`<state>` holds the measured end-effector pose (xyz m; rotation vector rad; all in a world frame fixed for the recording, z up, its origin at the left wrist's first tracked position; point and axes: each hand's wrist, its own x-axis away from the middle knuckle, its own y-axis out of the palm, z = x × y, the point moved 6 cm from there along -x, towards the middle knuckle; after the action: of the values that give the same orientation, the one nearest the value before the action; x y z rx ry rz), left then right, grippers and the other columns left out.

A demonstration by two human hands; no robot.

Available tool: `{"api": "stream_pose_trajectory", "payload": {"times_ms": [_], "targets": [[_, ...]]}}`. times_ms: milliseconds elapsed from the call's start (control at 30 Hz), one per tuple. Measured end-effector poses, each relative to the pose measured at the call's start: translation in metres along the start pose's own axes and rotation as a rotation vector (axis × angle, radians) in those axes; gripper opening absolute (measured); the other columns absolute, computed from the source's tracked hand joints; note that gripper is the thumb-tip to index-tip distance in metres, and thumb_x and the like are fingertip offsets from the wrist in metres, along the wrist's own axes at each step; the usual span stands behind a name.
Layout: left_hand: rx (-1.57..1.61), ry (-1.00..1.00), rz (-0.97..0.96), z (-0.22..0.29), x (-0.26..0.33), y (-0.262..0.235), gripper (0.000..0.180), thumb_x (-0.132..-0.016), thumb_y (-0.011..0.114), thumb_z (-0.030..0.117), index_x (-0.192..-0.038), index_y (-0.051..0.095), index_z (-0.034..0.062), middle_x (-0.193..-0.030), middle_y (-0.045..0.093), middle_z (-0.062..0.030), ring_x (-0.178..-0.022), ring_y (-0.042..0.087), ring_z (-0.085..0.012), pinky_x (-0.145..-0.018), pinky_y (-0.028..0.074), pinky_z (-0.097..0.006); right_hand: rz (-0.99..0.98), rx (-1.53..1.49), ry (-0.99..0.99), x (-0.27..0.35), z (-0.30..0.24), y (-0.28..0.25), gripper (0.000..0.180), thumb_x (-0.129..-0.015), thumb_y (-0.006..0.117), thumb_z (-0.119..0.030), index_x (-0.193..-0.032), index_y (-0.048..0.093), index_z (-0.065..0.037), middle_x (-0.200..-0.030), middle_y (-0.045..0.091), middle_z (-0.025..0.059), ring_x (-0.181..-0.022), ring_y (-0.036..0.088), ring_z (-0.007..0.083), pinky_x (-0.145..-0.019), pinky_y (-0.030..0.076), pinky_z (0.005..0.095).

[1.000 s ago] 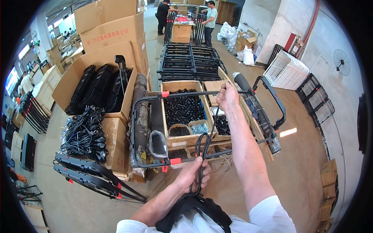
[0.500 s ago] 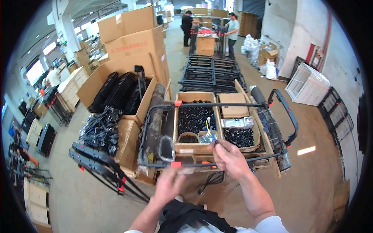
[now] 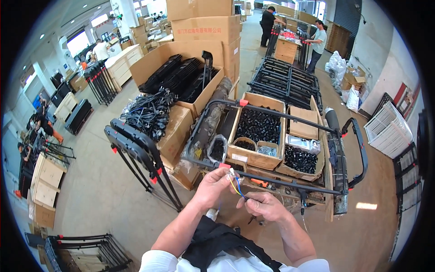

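- Broad strip of brown floor [image 3: 371,226] along the right, running up to one pale wall [image 3: 389,54]; more floor to the left, beyond at least two folded black frames [image 3: 140,145].
- One black tubular frame [image 3: 281,114] near the hands; two long rolls [image 3: 206,129], one by each end; curved leg jutting out at the right.
- One large open carton [image 3: 215,51], full of black parts, beyond the folded ones.
- Within the frame's outline: one wooden box [image 3: 267,162]; one cardboard box [image 3: 294,172] to its right; black parts in both.
- Two bare hands just before the near rail — left hand [image 3: 213,187], thumb and forefinger pinching one small white tip [image 3: 232,171]; right hand [image 3: 268,206], thumb and forefinger pressed together on one black cable [image 3: 245,198]; remaining fingers partly hidden — cannot tell how set.
- Two wires [image 3: 238,185], blue and yellow-green, bowed across the narrow gap from cable to tip.
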<state>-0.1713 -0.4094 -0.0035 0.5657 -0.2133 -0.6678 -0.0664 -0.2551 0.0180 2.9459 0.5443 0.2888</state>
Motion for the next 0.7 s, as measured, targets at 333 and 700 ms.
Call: {"api": "stream_pose_trajectory", "payload": {"times_ms": [333, 700], "targets": [[0.286, -0.090, -0.003, -0.012, 0.009, -0.008, 0.028, -0.111, 0.059, 0.031, -0.120, 0.067, 0.0061, -0.094, 0.067, -0.0028, -0.081, 0.065, -0.0171, -0.073, 0.057, -0.035, 0.002, -0.128, 0.121, -0.026, 0.052, 0.009, 0.051, -0.108, 0.061, -0.048, -0.120, 0.071, 0.001, -0.071, 0.044, -0.0067, -0.064, 0.036, 0.0055, -0.059, 0.029, 0.0246], [0.028, -0.149, 0.097, -0.005, 0.011, -0.113, 0.040, -0.112, 0.055, 0.035, -0.132, 0.068, 0.0029, -0.098, 0.067, -0.0039, -0.082, 0.063, -0.0155, -0.069, 0.057, -0.035, 0.009, -0.409, 0.343, -0.106, 0.120, 0.045, 0.044, -0.112, 0.056, -0.042, -0.127, 0.065, -0.001, -0.075, 0.036, -0.0090, -0.062, 0.029, 0.0039, -0.055, 0.026, 0.0228]]}}
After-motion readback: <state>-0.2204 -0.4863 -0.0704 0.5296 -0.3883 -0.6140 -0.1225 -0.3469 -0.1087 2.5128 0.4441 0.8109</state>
